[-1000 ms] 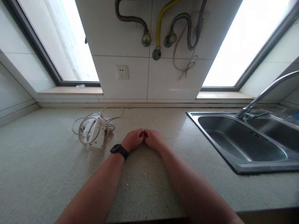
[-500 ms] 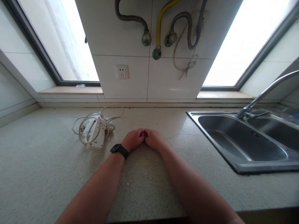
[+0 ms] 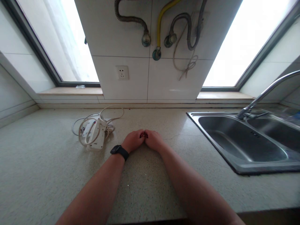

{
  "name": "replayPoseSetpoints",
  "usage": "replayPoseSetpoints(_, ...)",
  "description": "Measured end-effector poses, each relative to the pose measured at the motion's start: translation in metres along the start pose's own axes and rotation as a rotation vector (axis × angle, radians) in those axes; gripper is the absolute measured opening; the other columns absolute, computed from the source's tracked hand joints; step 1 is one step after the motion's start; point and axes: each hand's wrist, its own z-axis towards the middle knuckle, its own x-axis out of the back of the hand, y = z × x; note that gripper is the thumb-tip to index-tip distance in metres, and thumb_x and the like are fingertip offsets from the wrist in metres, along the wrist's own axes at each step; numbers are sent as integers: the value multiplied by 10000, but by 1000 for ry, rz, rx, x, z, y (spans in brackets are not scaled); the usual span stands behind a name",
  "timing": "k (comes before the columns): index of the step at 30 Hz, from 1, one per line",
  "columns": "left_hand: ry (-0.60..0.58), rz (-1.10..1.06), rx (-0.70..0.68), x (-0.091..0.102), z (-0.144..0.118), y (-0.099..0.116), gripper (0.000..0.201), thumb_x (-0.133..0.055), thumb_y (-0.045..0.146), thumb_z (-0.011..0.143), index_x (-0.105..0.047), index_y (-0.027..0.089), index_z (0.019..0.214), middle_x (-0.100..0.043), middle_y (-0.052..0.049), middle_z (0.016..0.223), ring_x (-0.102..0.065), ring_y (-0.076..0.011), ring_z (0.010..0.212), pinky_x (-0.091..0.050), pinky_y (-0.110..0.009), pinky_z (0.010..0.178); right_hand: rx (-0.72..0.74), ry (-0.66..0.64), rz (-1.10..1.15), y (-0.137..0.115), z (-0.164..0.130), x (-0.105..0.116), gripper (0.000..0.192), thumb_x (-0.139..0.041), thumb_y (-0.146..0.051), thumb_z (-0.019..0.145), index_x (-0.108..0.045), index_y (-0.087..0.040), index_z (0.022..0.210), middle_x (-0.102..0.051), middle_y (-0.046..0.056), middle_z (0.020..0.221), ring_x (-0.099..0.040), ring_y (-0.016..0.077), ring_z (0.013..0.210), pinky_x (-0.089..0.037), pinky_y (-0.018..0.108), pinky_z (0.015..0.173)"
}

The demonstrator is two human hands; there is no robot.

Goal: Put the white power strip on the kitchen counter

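Resting both fists on the counter (image 3: 47,162), left hand (image 3: 134,140) and right hand (image 3: 153,139) touching, curled shut around a small reddish thing (image 3: 142,135) between them; power strip (image 3: 93,134) at 10 o'clock. I judge handling hasn't started.

No lettering, brand, number or sign can be read anywhere: the wall socket (image 3: 122,72) above the countertop (image 3: 47,162) is blank, and the power strip (image 3: 95,133) left of it shows nothing legible.

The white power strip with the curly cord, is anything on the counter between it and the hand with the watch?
No. Only bare speckled countertop lies between the white power strip with its coiled cord and the left hand, which touches the right hand.
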Motion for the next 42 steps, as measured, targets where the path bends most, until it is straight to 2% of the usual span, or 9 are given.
replayPoseSetpoints(27, 3, 10, -8, 0, 0, 0, 110, -467, 226, 850, -570, 200, 822, -641, -31, 762, -551, -165, 690, -308, -279, 611, 16, 30, -13, 1, 0, -2, 220, -474, -238, 861, -651, -234, 993, -713, 68, 1005, -636, 212, 916, -371, 283, 697)
replayPoseSetpoints(34, -11, 6, 9, 2, 0, 2, 129, -472, 223, 848, -597, 201, 870, -661, -39, 802, -576, -173, 727, -319, -281, 621, 5, 2, -6, 0, -1, 0, 250, -466, -236, 880, -654, -236, 1046, -702, 75, 1057, -625, 209, 963, -382, 283, 746)
replayPoseSetpoints(42, 4, -3, -4, -1, 0, -1, 124, -463, 228, 842, -585, 203, 844, -640, -35, 769, -550, -169, 698, -308, -279, 617, 15, 28, 6, 2, 0, -2, 235, -469, -237, 868, -655, -237, 1011, -710, 71, 1012, -633, 211, 925, -377, 280, 713)
